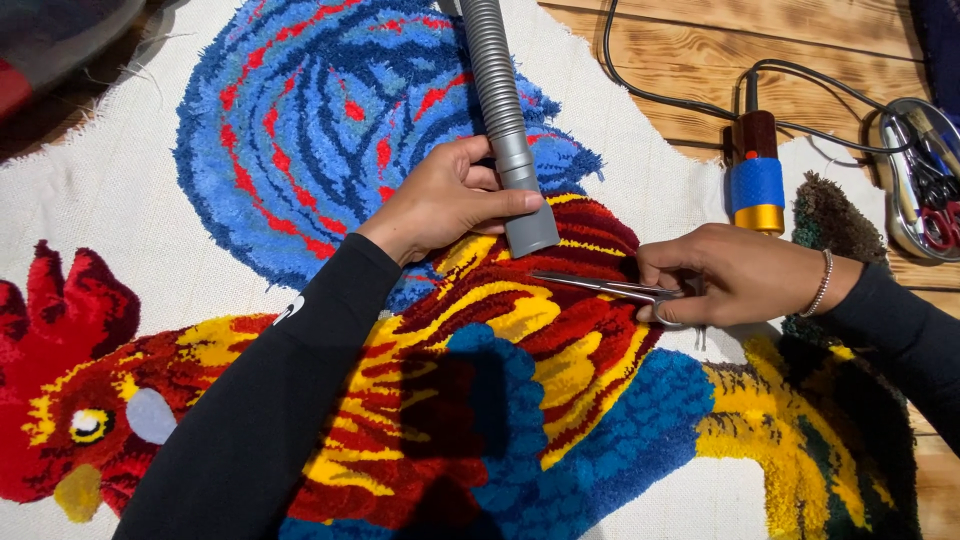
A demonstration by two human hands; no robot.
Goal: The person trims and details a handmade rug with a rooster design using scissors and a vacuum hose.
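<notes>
A tufted rug (560, 400) showing a rooster in red, yellow and blue lies flat under my arms, on white backing cloth (110, 190). My left hand (440, 195) grips the grey nozzle end of a ribbed vacuum hose (500, 110), and its mouth rests on the red and yellow pile. My right hand (735, 275) holds a pair of metal scissors (600, 287) flat against the rug, blades pointing left toward the nozzle. A beaded bracelet sits on my right wrist.
A tool with a brown, blue and gold handle (757, 170) lies on the wooden floor (700, 60), its black cable looping away. A metal tray (915, 180) at the right edge holds scissors and other tools. A dark green tuft piece (830, 215) lies beside it.
</notes>
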